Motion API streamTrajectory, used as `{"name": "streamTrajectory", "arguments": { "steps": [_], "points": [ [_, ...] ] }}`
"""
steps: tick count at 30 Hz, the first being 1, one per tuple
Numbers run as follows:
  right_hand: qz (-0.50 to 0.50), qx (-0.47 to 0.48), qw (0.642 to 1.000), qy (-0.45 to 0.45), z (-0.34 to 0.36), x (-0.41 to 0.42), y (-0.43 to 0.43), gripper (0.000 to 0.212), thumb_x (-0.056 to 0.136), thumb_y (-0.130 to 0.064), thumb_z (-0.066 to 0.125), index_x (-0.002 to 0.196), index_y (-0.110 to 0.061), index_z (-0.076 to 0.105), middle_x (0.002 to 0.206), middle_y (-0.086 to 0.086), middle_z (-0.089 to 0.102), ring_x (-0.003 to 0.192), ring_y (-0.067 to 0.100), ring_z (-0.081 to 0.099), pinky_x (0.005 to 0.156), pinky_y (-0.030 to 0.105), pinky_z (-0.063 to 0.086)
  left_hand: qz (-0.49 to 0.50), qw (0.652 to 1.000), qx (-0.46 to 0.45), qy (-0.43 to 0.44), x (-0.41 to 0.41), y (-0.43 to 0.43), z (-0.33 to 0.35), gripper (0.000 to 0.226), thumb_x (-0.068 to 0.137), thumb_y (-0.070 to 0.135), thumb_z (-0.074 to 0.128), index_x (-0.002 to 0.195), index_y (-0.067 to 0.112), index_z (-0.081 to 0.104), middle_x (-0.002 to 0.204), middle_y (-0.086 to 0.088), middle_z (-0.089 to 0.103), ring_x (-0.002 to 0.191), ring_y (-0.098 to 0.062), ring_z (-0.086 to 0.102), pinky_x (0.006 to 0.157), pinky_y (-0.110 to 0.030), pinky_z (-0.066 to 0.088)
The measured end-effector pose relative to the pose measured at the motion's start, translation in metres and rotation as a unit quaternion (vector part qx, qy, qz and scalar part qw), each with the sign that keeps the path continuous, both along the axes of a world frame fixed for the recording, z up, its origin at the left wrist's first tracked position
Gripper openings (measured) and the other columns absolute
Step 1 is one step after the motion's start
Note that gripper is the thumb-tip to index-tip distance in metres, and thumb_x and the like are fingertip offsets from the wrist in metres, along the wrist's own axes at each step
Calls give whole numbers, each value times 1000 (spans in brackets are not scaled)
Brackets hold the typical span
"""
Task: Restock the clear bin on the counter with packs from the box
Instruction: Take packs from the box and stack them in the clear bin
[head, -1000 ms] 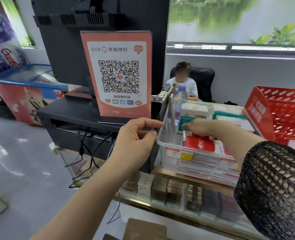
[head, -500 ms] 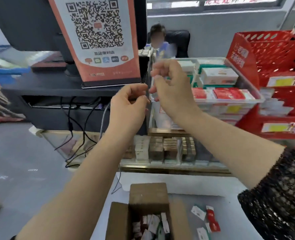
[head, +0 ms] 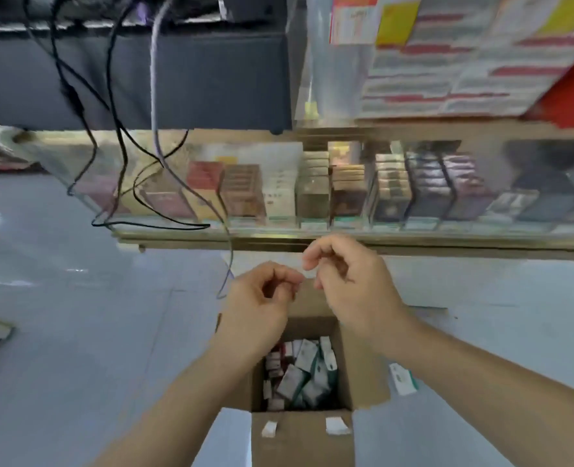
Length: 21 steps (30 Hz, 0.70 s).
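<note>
On the floor (head: 76,332), open box (head: 299,439) of jumbled packs (head: 307,372); clear bin (head: 332,79) part-filled

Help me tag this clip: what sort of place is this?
Probably a small shop: glass display case of stacked packs, price-labelled clear bin above, open cardboard box of stock below.

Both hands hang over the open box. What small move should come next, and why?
Probably lower the right hand into the box and grip one pack: it and the left hand seem to hold nothing, and packs lie loose right below.
</note>
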State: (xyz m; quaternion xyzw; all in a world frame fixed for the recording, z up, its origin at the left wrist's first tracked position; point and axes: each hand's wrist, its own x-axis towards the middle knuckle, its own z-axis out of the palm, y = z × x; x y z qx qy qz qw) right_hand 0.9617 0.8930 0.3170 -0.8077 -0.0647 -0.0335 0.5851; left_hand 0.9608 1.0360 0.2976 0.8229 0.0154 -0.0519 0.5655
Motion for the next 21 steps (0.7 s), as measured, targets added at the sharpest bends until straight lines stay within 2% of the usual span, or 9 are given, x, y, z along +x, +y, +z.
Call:
{"name": "streamTrajectory", "arguments": {
  "steps": [4,8,13,15,16,18,19,21],
  "points": [
    [14,-52,997,60,-102,-13,-13,35,88,5,45,79,-25,59,77,-13,62,69,4,58,68,23,49,-26,995,62,72,-13,1,-113,29,86,3,48,76,21,67,67,2,65,62,-17,57,63,-37,49],
    [-3,-60,991,121,-199,-21,-19,37,89,3,41,78,-28,59,75,-12,64,68,11,61,67,29,52,-3,986,104,132,-15,-5,-219,36,85,0,48,72,27,67,71,6,67,70,-20,63,70,-38,55],
    [-11,-65,983,171,-306,-25,-8,32,92,-6,41,81,-31,58,83,-13,64,75,8,63,69,26,52,-10,963,182,197,-4,-9,-332,26,88,10,49,75,26,66,81,3,67,76,-19,62,68,-28,53],
    [-12,-67,978,196,-344,-25,-4,29,93,-9,41,84,-30,59,87,-12,64,78,8,62,63,22,47,-37,944,238,226,1,-8,-374,22,88,12,48,83,22,67,85,1,65,80,-20,62,71,-28,51],
    [-13,-61,976,209,-361,-26,-2,29,93,-9,41,84,-30,58,88,-10,64,79,9,61,60,21,44,-62,927,277,247,4,-6,-396,21,89,13,48,90,20,68,89,-1,66,85,-23,63,73,-29,52],
    [-16,-54,972,227,-392,-27,1,31,93,-8,41,80,-32,56,92,-6,65,83,12,62,64,24,47,-128,879,340,308,8,-4,-439,25,92,17,48,109,11,65,102,-8,67,95,-27,65,80,-33,55],
    [-18,-57,971,234,-405,-27,2,32,93,-8,41,79,-33,55,93,-5,65,86,14,63,69,25,49,-169,845,362,355,9,-3,-458,29,95,20,47,116,8,61,108,-11,67,96,-28,66,83,-35,56],
    [-21,-63,966,248,-427,-27,4,32,93,-8,41,78,-34,53,93,-5,64,86,14,63,74,27,52,-273,746,407,451,10,-5,-487,33,98,25,45,125,7,53,119,-12,64,99,-26,63,88,-36,54]
  ]
}}
